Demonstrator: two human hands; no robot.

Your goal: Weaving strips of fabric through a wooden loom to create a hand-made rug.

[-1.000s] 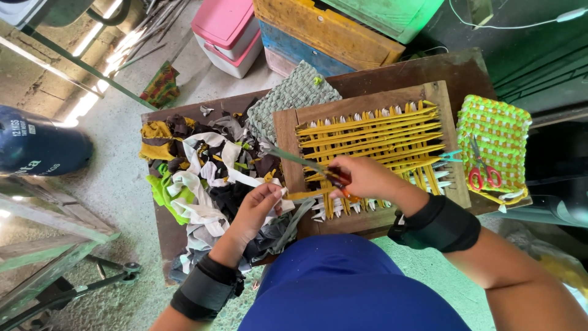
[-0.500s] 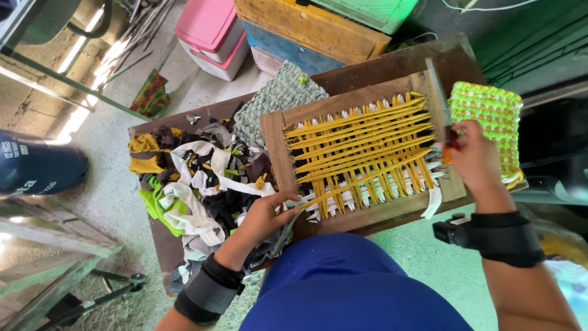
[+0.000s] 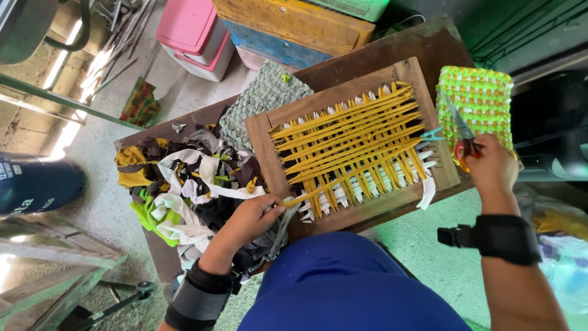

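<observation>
Right hand (image 3: 493,164) fisted around scissors (image 3: 463,136)

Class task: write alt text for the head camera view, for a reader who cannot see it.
A person's left hand pinches a yellow strip at the edge of a wooden weaving frame, while the right hand holds red-handled scissors over a green woven mat. Fabric scraps lie beside it.

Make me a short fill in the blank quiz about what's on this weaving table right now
The right hand holds ____ with red handles.
The strips stretched across the wooden loom frame are mostly ____.
The left hand rests beside the pile of ____ scraps.
Missing words: scissors; yellow; fabric
</observation>
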